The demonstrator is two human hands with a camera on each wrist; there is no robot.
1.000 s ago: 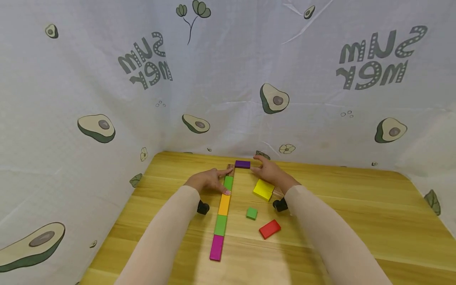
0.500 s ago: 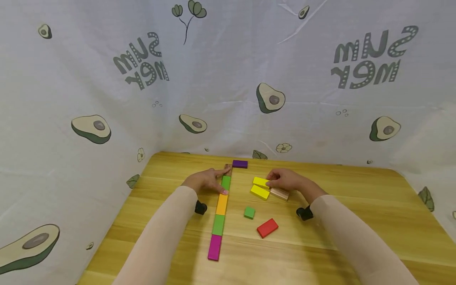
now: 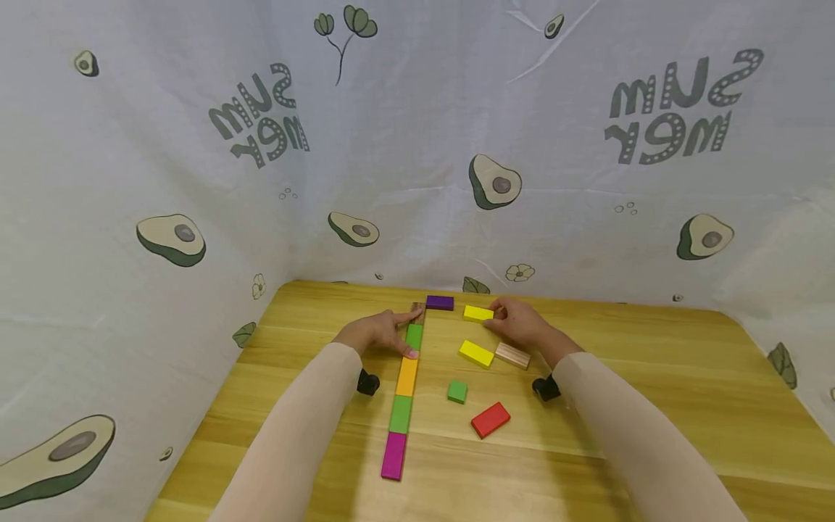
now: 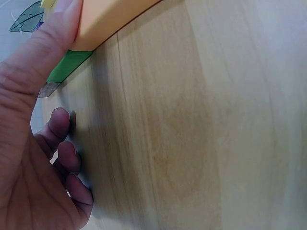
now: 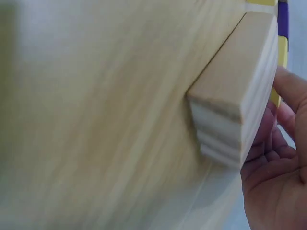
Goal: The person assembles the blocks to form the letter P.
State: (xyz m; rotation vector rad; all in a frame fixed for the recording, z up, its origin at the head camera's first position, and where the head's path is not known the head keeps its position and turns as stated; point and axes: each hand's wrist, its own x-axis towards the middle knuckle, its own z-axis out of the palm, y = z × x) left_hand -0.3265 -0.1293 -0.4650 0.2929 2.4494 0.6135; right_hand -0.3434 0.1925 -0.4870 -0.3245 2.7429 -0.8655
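My right hand (image 3: 520, 321) pinches the right end of a yellow block (image 3: 478, 314), to the right of a purple block (image 3: 440, 302). With extended index finger and thumb, my left hand (image 3: 377, 333) touches a row of blocks laid end to end. Its index fingertip lies on the brown block (image 3: 417, 314) at the far end. The thumb rests by the joint of a green block (image 3: 414, 336) and an orange block (image 3: 406, 377). Closer in, the row continues with another green block (image 3: 401, 415) and a magenta block (image 3: 393, 456). The left hand's other fingers hang loosely curled in the left wrist view.
Right of the row lie a second yellow block (image 3: 477, 354), a plain wooden block (image 3: 512, 356), a small green block (image 3: 457, 391) and a red block (image 3: 491, 420). A printed cloth (image 3: 417, 145) hangs behind the wooden table (image 3: 652, 377).
My right hand went from beside the purple block to the two yellow blocks, took the farther one and moved it away from the other, toward the back. The left hand stayed on the row.
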